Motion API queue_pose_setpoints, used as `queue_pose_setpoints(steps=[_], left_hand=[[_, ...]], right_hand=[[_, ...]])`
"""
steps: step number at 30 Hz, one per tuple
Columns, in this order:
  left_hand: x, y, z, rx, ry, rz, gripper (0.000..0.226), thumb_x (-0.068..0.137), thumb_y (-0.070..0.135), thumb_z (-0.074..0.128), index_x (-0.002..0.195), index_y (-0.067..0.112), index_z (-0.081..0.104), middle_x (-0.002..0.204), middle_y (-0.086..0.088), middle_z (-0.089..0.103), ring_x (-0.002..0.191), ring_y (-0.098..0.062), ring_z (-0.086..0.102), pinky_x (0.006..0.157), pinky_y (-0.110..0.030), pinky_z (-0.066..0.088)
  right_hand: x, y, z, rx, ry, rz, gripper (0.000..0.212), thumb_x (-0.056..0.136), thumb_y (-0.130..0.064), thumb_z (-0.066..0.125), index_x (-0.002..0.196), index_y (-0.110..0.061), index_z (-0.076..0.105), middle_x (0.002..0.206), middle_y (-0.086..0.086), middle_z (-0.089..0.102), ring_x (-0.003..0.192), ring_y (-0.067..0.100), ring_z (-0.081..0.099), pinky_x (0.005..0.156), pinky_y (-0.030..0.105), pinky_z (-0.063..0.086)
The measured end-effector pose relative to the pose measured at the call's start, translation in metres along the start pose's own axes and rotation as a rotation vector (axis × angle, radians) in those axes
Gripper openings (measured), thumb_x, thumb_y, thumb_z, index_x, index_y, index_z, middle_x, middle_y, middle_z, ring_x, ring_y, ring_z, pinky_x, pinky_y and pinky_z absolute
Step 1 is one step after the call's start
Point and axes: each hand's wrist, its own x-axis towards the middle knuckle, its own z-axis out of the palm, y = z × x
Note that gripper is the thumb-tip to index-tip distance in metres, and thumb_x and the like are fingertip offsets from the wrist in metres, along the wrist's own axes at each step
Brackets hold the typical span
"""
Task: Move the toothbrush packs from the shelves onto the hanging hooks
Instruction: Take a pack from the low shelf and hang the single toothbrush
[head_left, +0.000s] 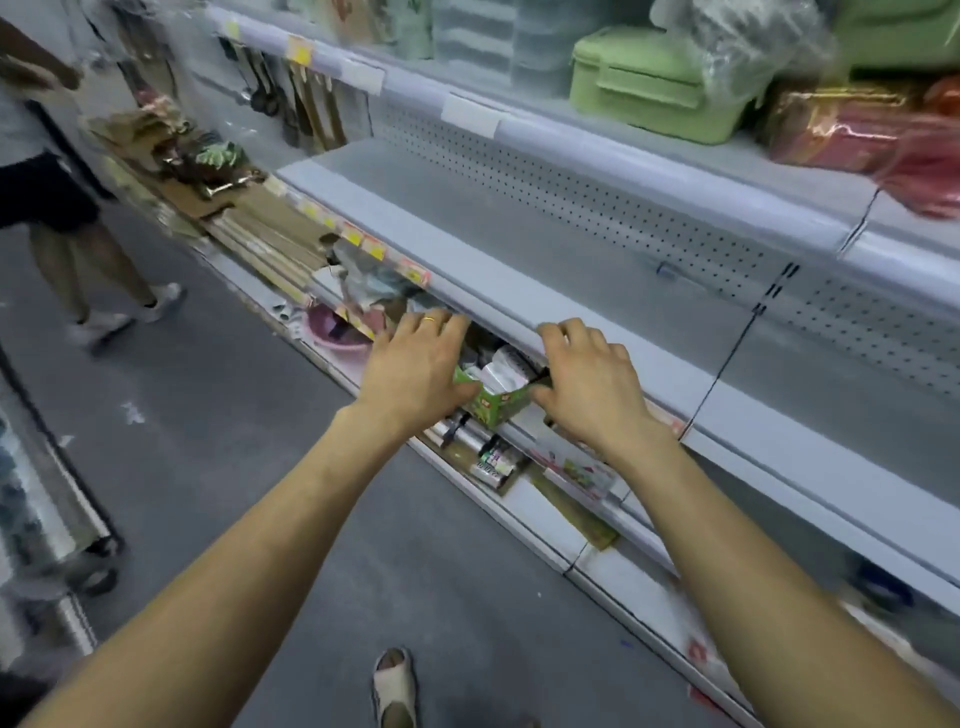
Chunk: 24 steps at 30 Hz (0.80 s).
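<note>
A green cardboard box (493, 402) with white packs (503, 370) standing in it sits on a lower shelf, partly under the edge of the bare grey shelf (519, 291) above. My left hand (415, 364) is on the box's left side and my right hand (582, 379) on its right side, fingers curled around it. I cannot tell whether the packs are toothbrushes. The pegboard back wall (597, 192) behind the bare shelf carries no hooks that I can see.
Silver rolls (483, 457) and flat packets lie on the shelf below the box. A pink basin (337, 338) sits further left. Green lunch boxes (660, 88) and red packs fill the top shelf. Another person (67, 208) walks in the aisle at left.
</note>
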Motion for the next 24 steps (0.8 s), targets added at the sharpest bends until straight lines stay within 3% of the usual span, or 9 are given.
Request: queue_pose_setpoints(steps=[11,17,24], left_hand=[[0.117,0.012,0.031,-0.050,-0.065,0.487,0.083,0.088,0.063,0.069,0.153,0.022,0.039,0.155,-0.004,0.045,0.141,-0.031,0.043,0.107,-0.054,0.045],[0.159,0.045,0.059,-0.043,-0.074,0.560,0.080,0.089,0.064,0.066,0.152,0.021,0.039,0.157,-0.005,0.043,0.141,-0.032,0.042,0.106,-0.052,0.043],[0.202,0.083,0.098,-0.105,-0.065,0.531,0.080,0.092,0.064,0.063,0.155,0.023,0.036,0.161,-0.004,0.040,0.147,-0.027,0.037,0.111,-0.050,0.039]], right_hand=[[0.007,0.037,0.023,0.041,-0.001,0.470,0.067,0.095,-0.040,0.069,0.152,-0.016,0.041,0.146,0.013,0.049,0.129,0.037,0.051,0.103,0.050,0.045],[0.021,0.081,0.041,0.018,-0.021,0.537,0.069,0.095,-0.043,0.069,0.152,-0.016,0.040,0.148,0.013,0.049,0.131,0.037,0.050,0.103,0.050,0.045],[0.049,0.128,0.076,0.010,0.001,0.489,0.069,0.097,-0.043,0.066,0.155,-0.017,0.039,0.150,0.010,0.047,0.133,0.035,0.049,0.106,0.049,0.045]])
